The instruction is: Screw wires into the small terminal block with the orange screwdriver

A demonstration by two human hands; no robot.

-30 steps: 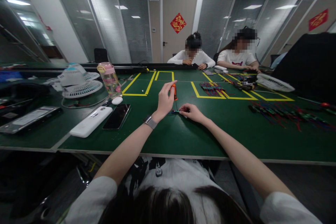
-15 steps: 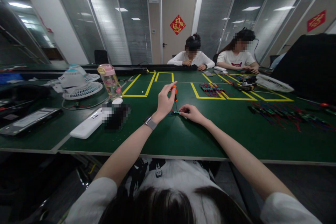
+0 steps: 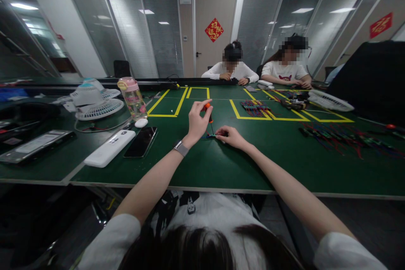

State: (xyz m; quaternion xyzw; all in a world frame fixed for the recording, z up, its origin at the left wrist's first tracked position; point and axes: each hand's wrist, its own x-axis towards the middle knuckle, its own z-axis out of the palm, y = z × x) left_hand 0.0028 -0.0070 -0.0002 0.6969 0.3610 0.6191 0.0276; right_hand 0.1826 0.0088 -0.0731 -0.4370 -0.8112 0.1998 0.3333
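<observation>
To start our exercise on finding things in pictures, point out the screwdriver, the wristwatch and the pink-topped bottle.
Screwdriver (image 3: 211, 121): head view, lower end of its handle.
Wristwatch (image 3: 182, 149): head view, grey band.
Pink-topped bottle (image 3: 134, 100): head view, clear body.

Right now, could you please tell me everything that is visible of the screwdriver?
The screwdriver has an orange and black handle, probably plastic, and a thin shaft that looks like metal. It stands nearly upright, its top leaning slightly left, in the left hand, which partly hides the handle. The shaft points down at a small board on the table; its end is too small to make out.
</observation>
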